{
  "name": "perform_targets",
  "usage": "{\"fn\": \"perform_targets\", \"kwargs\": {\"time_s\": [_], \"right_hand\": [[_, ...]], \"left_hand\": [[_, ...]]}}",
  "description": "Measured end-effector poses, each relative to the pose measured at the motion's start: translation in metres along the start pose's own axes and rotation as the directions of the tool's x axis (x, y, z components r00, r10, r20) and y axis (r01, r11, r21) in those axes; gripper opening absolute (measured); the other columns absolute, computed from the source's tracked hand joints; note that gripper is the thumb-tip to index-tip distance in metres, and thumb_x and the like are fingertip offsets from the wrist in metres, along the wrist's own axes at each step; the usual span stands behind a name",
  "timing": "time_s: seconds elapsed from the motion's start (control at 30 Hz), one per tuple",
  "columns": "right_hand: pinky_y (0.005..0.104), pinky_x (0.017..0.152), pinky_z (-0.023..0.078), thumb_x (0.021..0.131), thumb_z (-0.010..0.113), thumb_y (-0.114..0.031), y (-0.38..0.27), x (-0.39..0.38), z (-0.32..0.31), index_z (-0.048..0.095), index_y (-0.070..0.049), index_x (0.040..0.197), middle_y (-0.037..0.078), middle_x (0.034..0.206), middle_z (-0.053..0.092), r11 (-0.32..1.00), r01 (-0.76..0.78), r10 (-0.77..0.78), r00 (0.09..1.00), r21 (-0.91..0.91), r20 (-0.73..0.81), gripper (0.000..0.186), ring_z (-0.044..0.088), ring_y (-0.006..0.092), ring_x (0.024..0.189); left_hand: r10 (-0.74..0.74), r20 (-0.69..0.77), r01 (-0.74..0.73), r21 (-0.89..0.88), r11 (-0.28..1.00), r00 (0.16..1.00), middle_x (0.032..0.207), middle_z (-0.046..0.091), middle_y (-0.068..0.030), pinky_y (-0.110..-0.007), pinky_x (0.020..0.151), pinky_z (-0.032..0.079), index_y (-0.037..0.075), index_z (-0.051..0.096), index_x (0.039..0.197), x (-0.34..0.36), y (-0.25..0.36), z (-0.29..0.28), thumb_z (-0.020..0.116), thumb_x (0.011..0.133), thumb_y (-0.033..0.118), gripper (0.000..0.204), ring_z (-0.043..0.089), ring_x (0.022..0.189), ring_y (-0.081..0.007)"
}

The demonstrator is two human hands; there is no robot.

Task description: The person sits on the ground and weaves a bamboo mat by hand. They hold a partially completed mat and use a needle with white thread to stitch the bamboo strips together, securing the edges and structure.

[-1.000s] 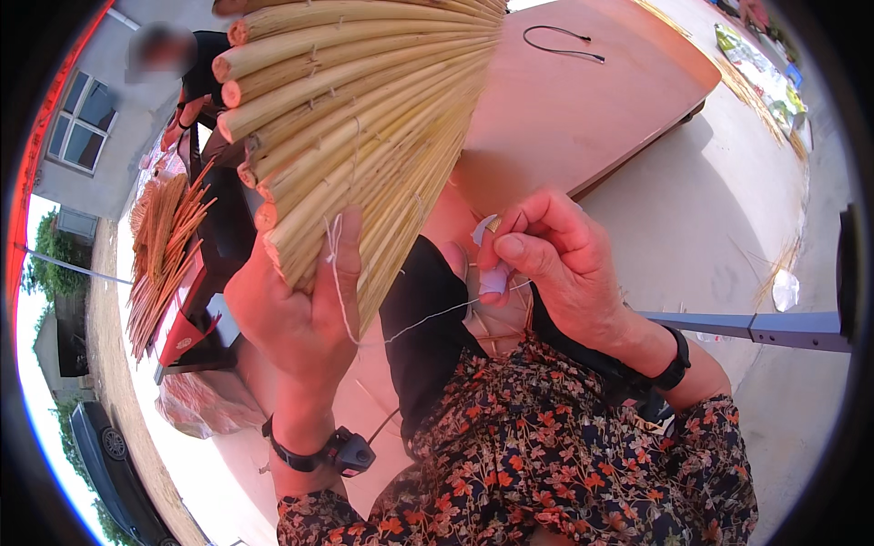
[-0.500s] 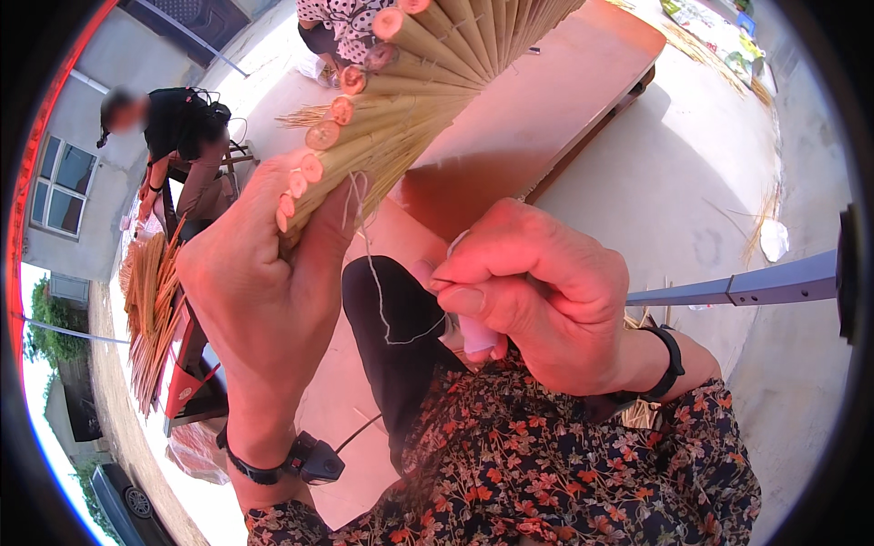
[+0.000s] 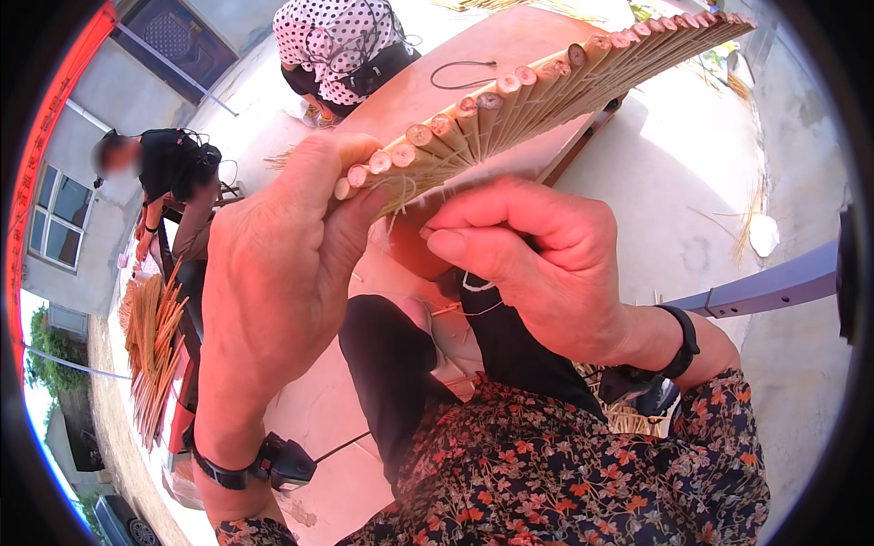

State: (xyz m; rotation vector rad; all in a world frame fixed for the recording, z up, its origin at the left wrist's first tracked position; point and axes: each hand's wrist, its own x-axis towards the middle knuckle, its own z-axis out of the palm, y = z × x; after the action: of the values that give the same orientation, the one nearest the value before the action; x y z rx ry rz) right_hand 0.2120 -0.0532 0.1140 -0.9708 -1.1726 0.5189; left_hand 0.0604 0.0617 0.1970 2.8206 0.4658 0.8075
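My left hand [image 3: 273, 255] grips the near end of a fan of pale straw bundles [image 3: 492, 118], with thumb and fingers at the last round cut ends. White thread [image 3: 401, 193] is looped round that end beside my thumb. My right hand [image 3: 537, 264] is just under the fan, thumb and forefinger pinched together on the thread, a loop of which hangs below the fingers; whether a needle is there too is too small to tell.
A pink board table [image 3: 501, 41] with a black cord stands beyond. Reddish straw bundles [image 3: 150, 355] lie at the left. One co-worker [image 3: 177, 168] bends there; another in a dotted top [image 3: 332, 45] is farther back. A metal bar [image 3: 765, 278] crosses at the right.
The fan has swung rightward and tilted, its cut ends now in a row along the top. My right hand has moved up close to the left thumb. More of both co-workers shows.
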Motion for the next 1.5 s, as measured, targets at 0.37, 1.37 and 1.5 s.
{"fn": "perform_targets", "kwargs": {"time_s": [0.37, 1.37, 1.5], "right_hand": [[0.0186, 0.068, 0.048, 0.095, 0.062, -0.002, -0.004, 0.002, -0.011, 0.071, 0.004, 0.108, 0.003, 0.093, 0.071, 0.955, -0.297, 0.296, 0.954, 0.000, -0.053, 0.017, 0.061, 0.0045, 0.078], [0.0229, 0.067, 0.052, 0.093, 0.063, 0.001, -0.001, 0.010, -0.014, 0.071, 0.004, 0.101, 0.007, 0.087, 0.073, 0.938, 0.229, -0.249, 0.967, -0.261, -0.047, 0.012, 0.065, 0.0063, 0.076], [0.0235, 0.065, 0.052, 0.092, 0.064, 0.001, 0.001, 0.016, -0.014, 0.071, 0.004, 0.100, 0.006, 0.086, 0.073, 0.953, 0.132, -0.150, 0.988, -0.273, -0.048, 0.011, 0.066, 0.0085, 0.074]], "left_hand": [[-0.044, 0.058, 0.046, -0.037, 0.998, 0.997, 0.079, 0.057, -0.0101, -0.028, 0.069, 0.044, 0.001, 0.060, 0.119, 0.018, 0.002, -0.003, 0.054, 0.098, 0.010, 0.023, 0.053, 0.071, -0.0159], [-0.015, 0.178, 0.021, -0.027, 0.999, 0.984, 0.087, 0.058, -0.0109, -0.027, 0.074, 0.044, -0.004, 0.060, 0.116, 0.026, -0.001, -0.010, 0.052, 0.104, 0.020, 0.028, 0.051, 0.078, -0.0166], [-0.008, 0.184, 0.015, -0.033, 0.999, 0.983, 0.088, 0.059, -0.0106, -0.027, 0.074, 0.044, -0.004, 0.060, 0.116, 0.027, 0.000, -0.012, 0.053, 0.103, 0.021, 0.029, 0.052, 0.078, -0.0158]]}}
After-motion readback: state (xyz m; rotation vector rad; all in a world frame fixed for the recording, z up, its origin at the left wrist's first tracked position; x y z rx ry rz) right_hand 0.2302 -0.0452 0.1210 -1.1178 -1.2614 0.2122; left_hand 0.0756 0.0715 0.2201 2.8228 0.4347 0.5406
